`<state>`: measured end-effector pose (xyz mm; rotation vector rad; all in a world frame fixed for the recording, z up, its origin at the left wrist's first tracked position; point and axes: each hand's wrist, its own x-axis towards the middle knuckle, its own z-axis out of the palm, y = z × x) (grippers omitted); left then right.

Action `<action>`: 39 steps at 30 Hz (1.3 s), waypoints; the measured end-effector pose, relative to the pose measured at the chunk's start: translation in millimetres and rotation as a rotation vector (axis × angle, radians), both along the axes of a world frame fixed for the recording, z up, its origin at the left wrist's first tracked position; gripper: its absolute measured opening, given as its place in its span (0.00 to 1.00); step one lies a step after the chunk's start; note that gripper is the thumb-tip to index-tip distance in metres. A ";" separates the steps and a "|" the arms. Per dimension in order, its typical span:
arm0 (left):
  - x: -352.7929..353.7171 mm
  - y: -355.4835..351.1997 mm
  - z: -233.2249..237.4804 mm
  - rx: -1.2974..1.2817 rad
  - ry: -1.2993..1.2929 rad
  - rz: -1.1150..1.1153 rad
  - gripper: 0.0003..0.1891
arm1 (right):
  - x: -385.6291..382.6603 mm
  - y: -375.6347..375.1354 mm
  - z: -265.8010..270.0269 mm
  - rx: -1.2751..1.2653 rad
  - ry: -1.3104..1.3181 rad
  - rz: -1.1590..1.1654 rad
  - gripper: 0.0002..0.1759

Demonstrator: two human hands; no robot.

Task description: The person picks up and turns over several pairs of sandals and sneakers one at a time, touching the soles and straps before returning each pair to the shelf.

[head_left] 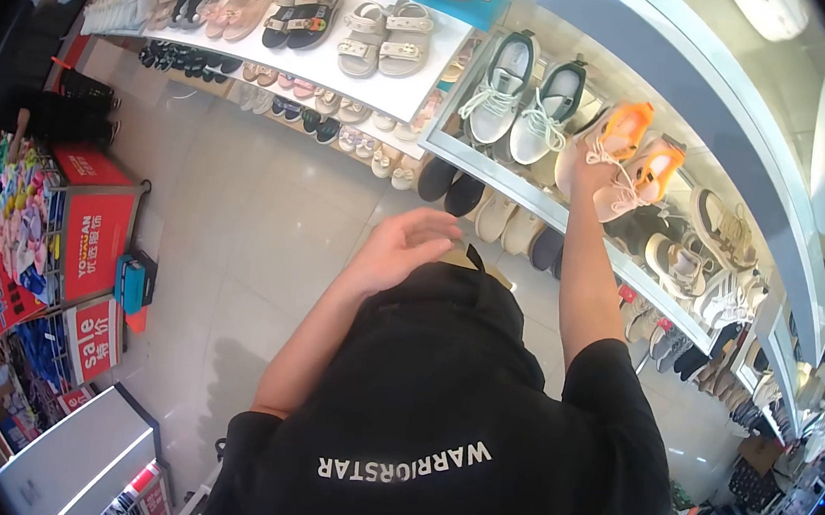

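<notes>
At the shelf on the right, my right hand [592, 176] is closed on a pair of pale pink sneakers with orange insides [619, 128], between the two shoes. Grey-white sneakers with dark green collars [538, 115] stand just left of them on the glass-topped shelf [464, 152]. In front of my chest, my left hand [404, 247] is raised with bent fingers and touches no shoe. Beige and white sneakers [722, 230] sit further right on the same shelf.
Sandals [385, 39] line a white display shelf [419, 97], with more shoes below. On the left stand a red sign rack [89, 224] and a white cabinet [80, 454]. A person in dark clothes [55, 114] is at the upper left, above the tiled floor [228, 198].
</notes>
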<state>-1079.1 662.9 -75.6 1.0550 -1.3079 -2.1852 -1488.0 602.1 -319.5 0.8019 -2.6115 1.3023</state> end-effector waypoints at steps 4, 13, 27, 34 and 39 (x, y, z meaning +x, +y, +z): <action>18.8 -9.0 -0.2 0.013 -0.035 -0.015 0.19 | -2.1 8.4 -16.7 -0.049 -0.102 0.022 0.54; 30.2 -46.4 3.9 -0.004 0.000 -0.117 0.19 | 42.3 30.7 71.9 0.141 -0.161 -0.038 0.45; 52.3 -53.8 9.0 -0.022 0.062 -0.173 0.20 | 63.1 -75.0 112.9 0.799 -0.086 0.424 0.49; 74.7 -49.9 7.8 -0.005 0.083 -0.007 0.19 | 53.5 -78.8 85.3 0.709 0.103 0.443 0.24; 72.6 -45.3 8.4 0.003 0.080 0.017 0.19 | 49.5 -68.0 88.3 0.612 0.116 0.385 0.15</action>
